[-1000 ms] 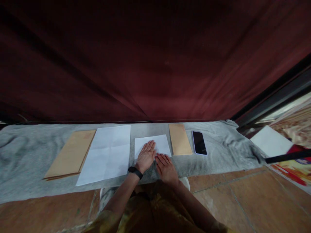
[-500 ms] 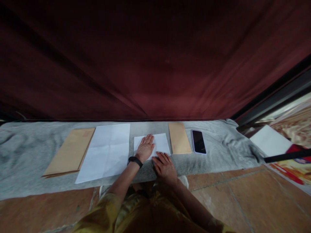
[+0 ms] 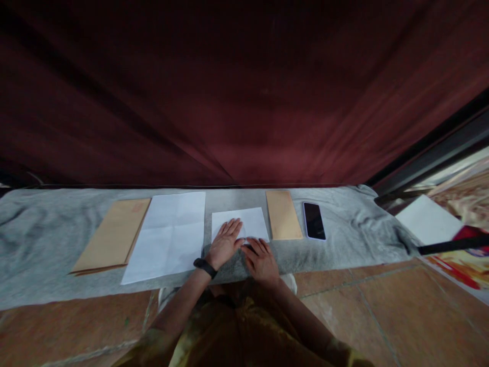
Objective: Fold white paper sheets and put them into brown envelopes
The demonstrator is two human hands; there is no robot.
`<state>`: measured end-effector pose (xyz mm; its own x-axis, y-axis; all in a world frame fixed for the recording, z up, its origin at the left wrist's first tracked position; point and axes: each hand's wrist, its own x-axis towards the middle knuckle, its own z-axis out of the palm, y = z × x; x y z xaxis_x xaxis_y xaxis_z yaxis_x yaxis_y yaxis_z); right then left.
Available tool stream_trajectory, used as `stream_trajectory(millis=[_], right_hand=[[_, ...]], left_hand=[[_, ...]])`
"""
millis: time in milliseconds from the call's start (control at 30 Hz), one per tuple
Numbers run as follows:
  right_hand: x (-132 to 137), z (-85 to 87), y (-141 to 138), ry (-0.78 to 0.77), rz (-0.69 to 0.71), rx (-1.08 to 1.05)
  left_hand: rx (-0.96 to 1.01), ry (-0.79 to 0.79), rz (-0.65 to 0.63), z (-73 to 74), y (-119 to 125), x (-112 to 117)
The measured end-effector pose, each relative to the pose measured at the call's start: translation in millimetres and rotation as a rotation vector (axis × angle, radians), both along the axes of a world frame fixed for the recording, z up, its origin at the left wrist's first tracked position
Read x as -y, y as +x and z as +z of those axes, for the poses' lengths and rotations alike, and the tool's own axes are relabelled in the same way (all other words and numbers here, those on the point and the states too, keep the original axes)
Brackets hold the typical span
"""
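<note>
- The left hand (image 3: 224,244) lies palm down on the small white sheet (image 3: 255,223), its 4 long fingers (image 3: 231,227) straight and close together, thumb reaching toward the right hand (image 3: 263,262).
- The right hand bends over the sheet's near edge, fingertips touching the paper; whether fingers and thumb are clamped on it, I cannot tell.
- Both forearms come in from the near side, angled inward; a dark band (image 3: 205,267) circles the left wrist.
- The small sheet sits mid-desk, with strips of grey cloth (image 3: 351,229) showing beyond its far edge and between its near edge and the desk's front.
- Narrow gaps separate it from the large creased sheet (image 3: 168,234) on the left and the single brown envelope (image 3: 283,216) on the right.
- Right of that envelope, a phone (image 3: 314,220) lies screen up; a wider stretch of rumpled cloth follows.
- A brown envelope stack (image 3: 110,237) lies far left; its contents are hidden.
</note>
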<state>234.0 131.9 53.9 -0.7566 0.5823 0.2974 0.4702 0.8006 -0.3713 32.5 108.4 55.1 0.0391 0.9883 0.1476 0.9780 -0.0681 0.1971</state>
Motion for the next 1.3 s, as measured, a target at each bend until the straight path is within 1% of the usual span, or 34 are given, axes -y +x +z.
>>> stream_trajectory(millis=[167,400,733,833,933,967,1033,1133,1200,1233,1300], right_hand=[[-0.5,-2.3,-0.5,0.0,-0.013,0.002],[1.0,0.3,-2.3,-0.02,-0.031,-0.009],[1.6,3.2,0.2,-0.012,-0.012,-0.014],[1.5,4.7,1.3,-0.011,-0.003,-0.025],[1.2,5.6,1.1,-0.011,0.012,-0.026],[1.2,5.4,0.6,-0.012,0.012,-0.024],[1.1,3.8,-0.8,-0.014,0.0,-0.025],[1.2,-0.2,-2.7,-0.012,-0.021,-0.031],[1.2,-2.5,-2.8,-0.011,-0.029,-0.032],[1.2,-3.1,-2.4,-0.012,-0.029,-0.03],[1.0,-3.6,-1.1,-0.018,-0.022,-0.027]], left_hand=[[0.0,-0.001,0.018,-0.2,-9.7,-19.0],[0.001,-0.037,0.14,-3.1,-15.0,-40.7],[-0.031,-0.038,0.281,-3.1,-21.1,-57.6],[-0.034,-0.033,0.335,-0.4,-22.2,-61.1],[-0.063,0.005,0.371,5.1,-21.2,-61.5],[-0.078,0.025,0.363,7.3,-19.7,-60.2],[-0.108,0.063,0.296,11.7,-14.0,-54.6],[-0.123,0.094,0.113,15.7,1.3,-38.4],[-0.12,0.092,-0.013,15.7,13.1,-24.3],[-0.114,0.087,-0.053,15.1,18.2,-17.1],[-0.094,0.07,-0.069,13.2,25.1,-3.8]])
